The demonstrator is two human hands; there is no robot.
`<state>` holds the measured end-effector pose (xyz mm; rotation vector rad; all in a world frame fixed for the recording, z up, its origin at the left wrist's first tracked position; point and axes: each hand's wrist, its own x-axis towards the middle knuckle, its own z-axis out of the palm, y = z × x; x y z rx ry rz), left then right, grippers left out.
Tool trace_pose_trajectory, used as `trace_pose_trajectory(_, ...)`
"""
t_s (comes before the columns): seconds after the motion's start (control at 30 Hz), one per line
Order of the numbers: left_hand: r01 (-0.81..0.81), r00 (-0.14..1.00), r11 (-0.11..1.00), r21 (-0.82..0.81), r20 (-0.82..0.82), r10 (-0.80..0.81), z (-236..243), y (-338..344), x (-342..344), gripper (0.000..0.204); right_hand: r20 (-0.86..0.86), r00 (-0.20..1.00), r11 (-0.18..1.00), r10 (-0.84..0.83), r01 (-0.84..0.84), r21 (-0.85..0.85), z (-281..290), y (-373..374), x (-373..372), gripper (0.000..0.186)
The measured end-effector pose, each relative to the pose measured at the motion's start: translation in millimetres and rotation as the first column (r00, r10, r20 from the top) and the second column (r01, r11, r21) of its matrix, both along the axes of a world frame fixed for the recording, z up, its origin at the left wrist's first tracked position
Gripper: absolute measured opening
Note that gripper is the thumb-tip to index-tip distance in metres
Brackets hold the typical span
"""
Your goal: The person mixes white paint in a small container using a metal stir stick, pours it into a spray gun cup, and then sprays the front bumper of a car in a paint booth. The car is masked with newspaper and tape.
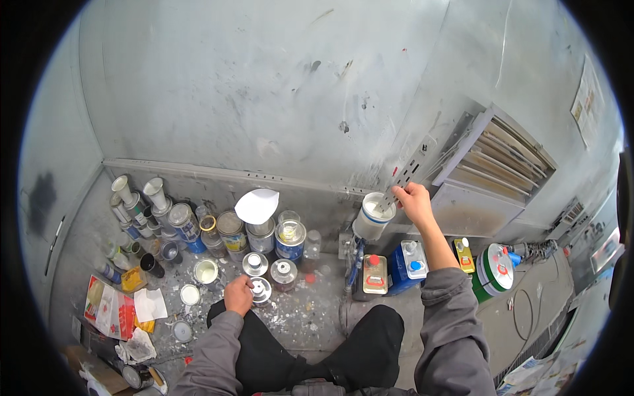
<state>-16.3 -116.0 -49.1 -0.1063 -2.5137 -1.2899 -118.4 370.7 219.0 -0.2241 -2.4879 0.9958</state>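
Observation:
My right hand (416,201) pinches a slotted grey mixing stick (411,168). Its lower end stands inside a white cup (371,223) with a blue stripe near the rim, and its upper part slants up along the wall. Down by my left knee, my left hand (238,295) is closed, its fingers curled beside a round silver can (262,295). Whether the fingertips touch that can's top or hold something small is hidden. Two more silver-topped cans, one nearer the wall (255,264) and one to the right (284,272), stand close by.
Paint tins (231,231) and stacked cups (156,195) line the wall at left; a white paper cone (257,206) lies on one. Right of the cup stand a red-capped metal can (374,280), a blue can (407,267) and a green-and-white drum (492,270). A louvred vent (502,158) juts out.

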Motion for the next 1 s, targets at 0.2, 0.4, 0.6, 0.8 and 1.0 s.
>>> trace_pose_trajectory(0.2,0.011,0.999,1.0,0.004,-0.037,-0.011,-5.7,11.1,-7.3,0.013,-0.071,0.997,0.997,-0.012,0.017,0.077,11.7,-4.0,0.4,0.037)
trace_pose_trajectory(0.4,0.006,1.0,1.0,-0.001,0.006,-0.006,-3.5,12.0,-7.7,0.014,0.01,1.0,0.98,0.011,-0.012,0.197,15.1,-13.5,3.0,0.035)
trace_pose_trajectory(0.6,-0.006,0.999,1.0,-0.022,0.034,0.007,-2.2,11.7,-8.0,0.014,-0.002,1.0,1.0,0.022,-0.022,0.018,17.9,-22.4,-3.3,0.038)
trace_pose_trajectory(0.8,-0.012,1.0,1.0,-0.002,0.013,0.012,-5.3,8.3,-9.2,0.014,-0.002,0.999,0.971,-0.035,0.034,0.235,19.6,-12.7,-3.7,0.04)
trace_pose_trajectory(1.0,-0.011,1.0,1.0,-0.003,0.021,0.011,-7.4,8.1,-10.5,0.014,0.067,0.998,1.0,0.011,-0.012,0.026,17.4,-18.9,1.4,0.04)
